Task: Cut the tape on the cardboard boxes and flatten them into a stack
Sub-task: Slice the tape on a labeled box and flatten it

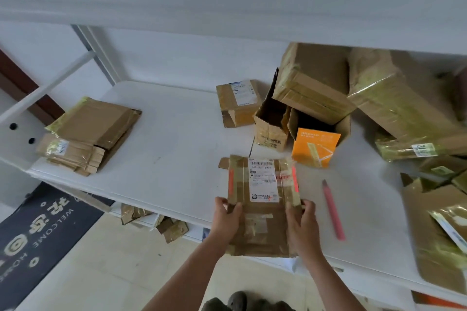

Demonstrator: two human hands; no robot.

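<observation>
A flattened cardboard box (261,209) with a white shipping label and tape strips lies at the near edge of the white table (177,149). My left hand (226,219) grips its left edge and my right hand (302,222) grips its right edge, thumbs on top. A pink utility knife (333,209) lies on the table just right of my right hand. A stack of flattened boxes (88,134) sits at the table's left end. Unflattened boxes stand behind: a small sealed one (237,101), an open one (271,124) and an open box holding an orange package (316,144).
Large taped boxes (394,98) pile up at the back right under a white shelf (227,7). More flattened cardboard (434,230) lies at the right edge. Cardboard scraps (171,228) lie on the floor below, beside a dark doormat (43,232).
</observation>
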